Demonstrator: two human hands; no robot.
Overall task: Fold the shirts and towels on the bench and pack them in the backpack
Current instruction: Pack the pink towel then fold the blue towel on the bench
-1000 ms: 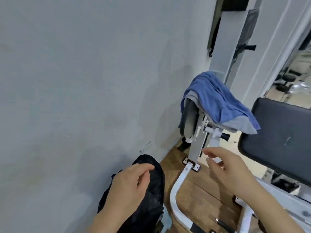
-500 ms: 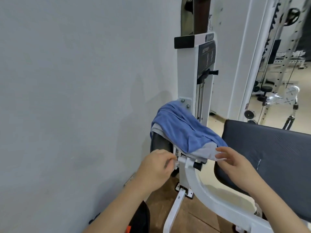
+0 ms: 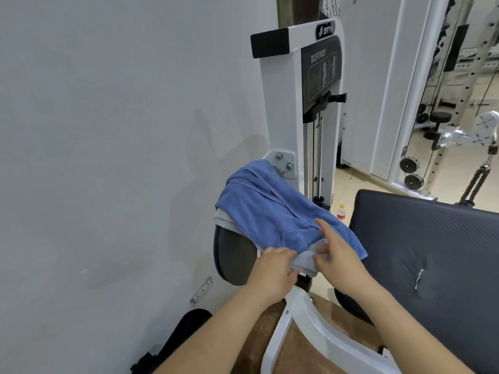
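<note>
A blue towel (image 3: 272,211) is draped over a round dark pad (image 3: 232,255) of the gym machine, with a grey cloth (image 3: 305,261) lying under it. My left hand (image 3: 272,271) grips the near edge of the grey cloth. My right hand (image 3: 337,255) pinches the same grey edge just below the blue towel. The black backpack (image 3: 186,333) sits on the floor by the wall, low in view and partly hidden by my left arm.
The white machine column (image 3: 280,109) stands right behind the towel. A black padded bench (image 3: 432,252) fills the right. A curved white frame bar (image 3: 305,319) runs below my hands. A small bottle (image 3: 341,211) stands on the floor. The wall is close on the left.
Both hands rose from near the backpack to the machine pad and took hold of the grey cloth's edge. The view tilted upward, so the backpack dropped to the bottom.
</note>
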